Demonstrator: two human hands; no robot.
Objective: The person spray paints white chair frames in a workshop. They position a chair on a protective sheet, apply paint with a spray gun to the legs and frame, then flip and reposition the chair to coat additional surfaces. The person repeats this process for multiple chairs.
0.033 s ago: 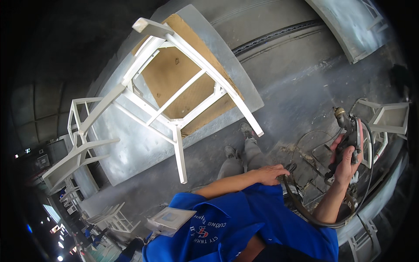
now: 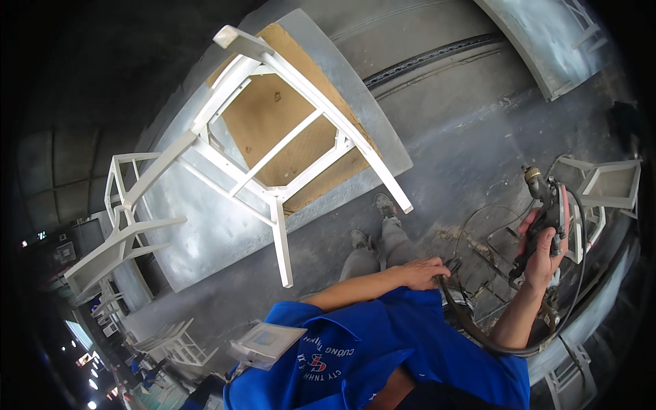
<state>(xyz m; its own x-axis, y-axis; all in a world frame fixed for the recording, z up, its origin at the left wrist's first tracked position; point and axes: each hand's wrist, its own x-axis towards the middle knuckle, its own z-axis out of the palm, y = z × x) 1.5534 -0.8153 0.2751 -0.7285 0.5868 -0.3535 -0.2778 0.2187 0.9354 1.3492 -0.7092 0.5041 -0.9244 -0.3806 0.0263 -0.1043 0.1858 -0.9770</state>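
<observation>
In my right hand point(image 2: 543, 253) is a dark spray gun point(image 2: 547, 205) with a brass-coloured nozzle tip, pointing up and away from me at the right. My fingers wrap its handle, and a faint haze hangs off the nozzle. Low in the middle, my left hand point(image 2: 422, 273) is closed on a dark hose point(image 2: 461, 311), which loops toward my right forearm. Ahead of me a white wooden chair frame point(image 2: 280, 147) lies with its legs outward on a brown board point(image 2: 263, 113). That board rests on a grey, paint-dusted table point(image 2: 225, 239).
More white chair frames stand at the left point(image 2: 126, 232), at the lower left point(image 2: 181, 345) and at the right point(image 2: 611, 184). A metal rack point(image 2: 502, 249) stands beside the spray gun. A dark chain track point(image 2: 437, 58) runs beyond the table. At the upper right is another grey panel point(image 2: 547, 55).
Faint haze now shows by the spray gun's nozzle. Both hands and the chair frame keep practically the same places.
</observation>
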